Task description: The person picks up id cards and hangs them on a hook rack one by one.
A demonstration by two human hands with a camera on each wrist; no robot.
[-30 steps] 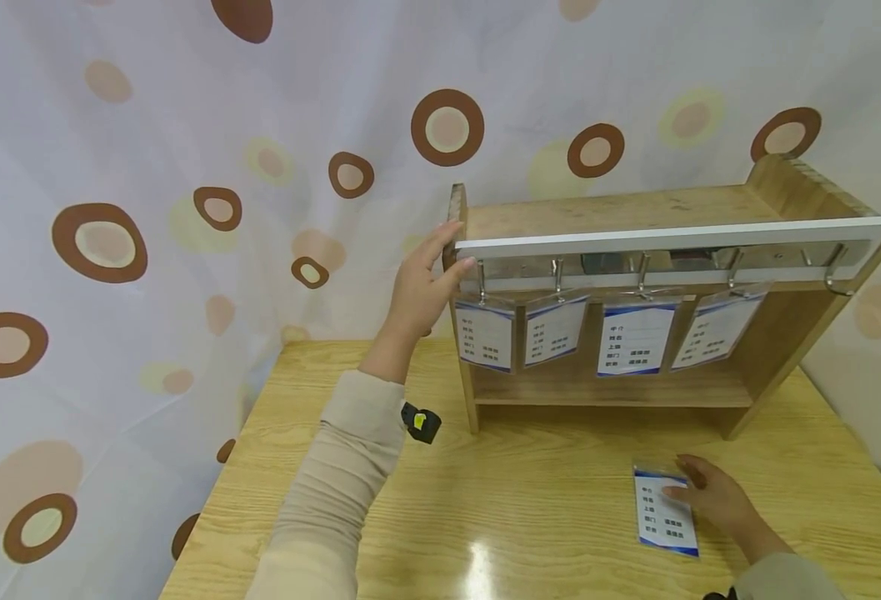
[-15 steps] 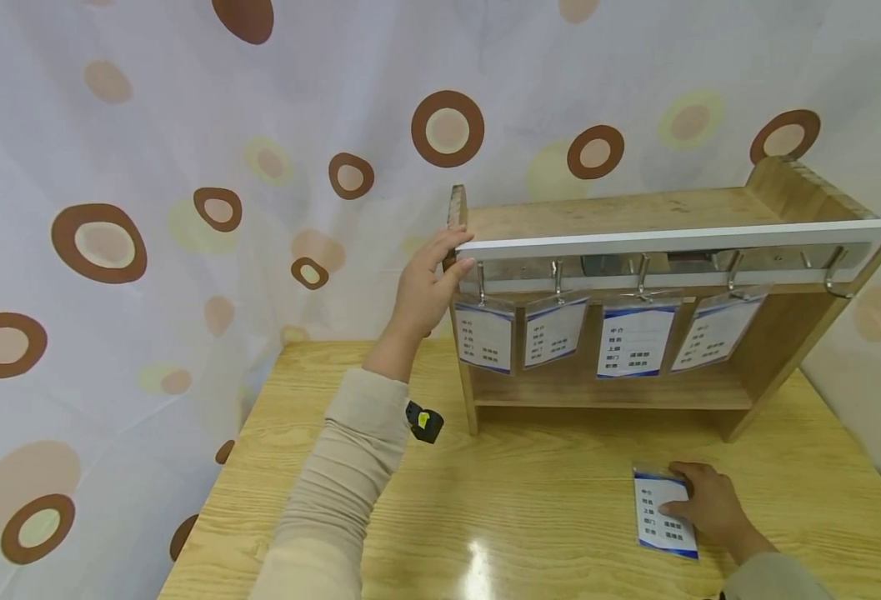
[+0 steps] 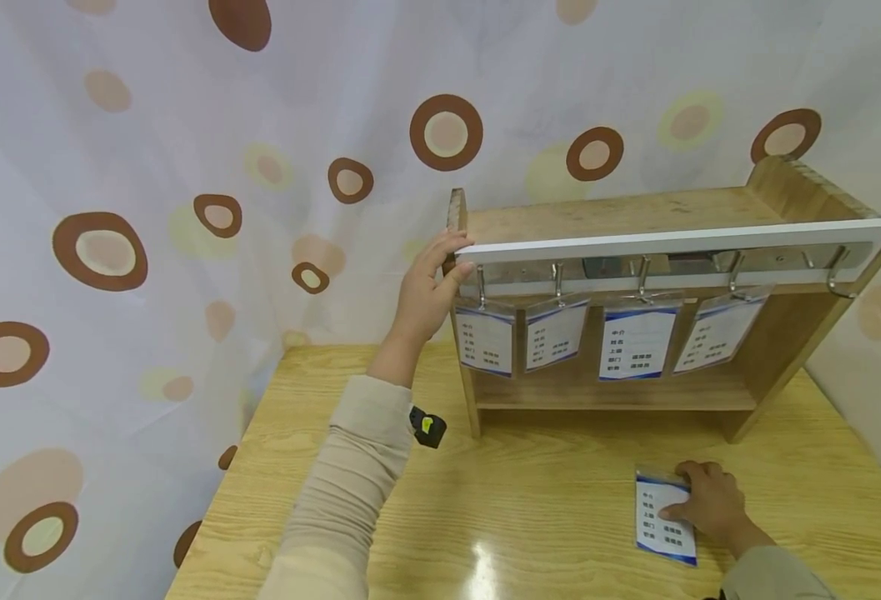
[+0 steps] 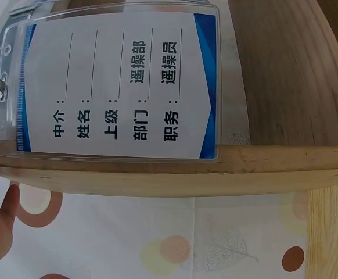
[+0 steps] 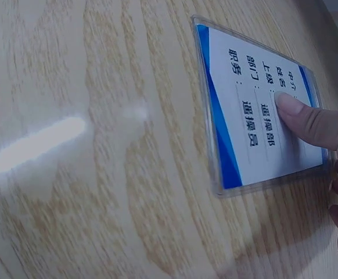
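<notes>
A white ID badge with blue edges in a clear sleeve point(image 3: 652, 521) lies on the wooden table. My right hand point(image 3: 713, 504) pinches its right side, the thumb point(image 5: 308, 119) on the printed face and the other fingers curled at the edge. At the upper left corner of a wooden shelf point(image 3: 613, 396), my left hand point(image 3: 427, 292) holds on, thumb in front and fingers over the top. Several like badges hang from metal hooks along the shelf's front, among them the leftmost badge point(image 3: 485, 342), large in the left wrist view.
A white rail point(image 3: 673, 239) runs across the shelf's front. Its rightmost hook point(image 3: 836, 271) carries no badge. The shelf stands on the wooden table point(image 3: 545, 517), close to a patterned cloth point(image 3: 147, 400) behind and left.
My right hand has settled on the badge, its thumb pressing the face and its fingers curling at the edge. My left hand stays on the shelf corner.
</notes>
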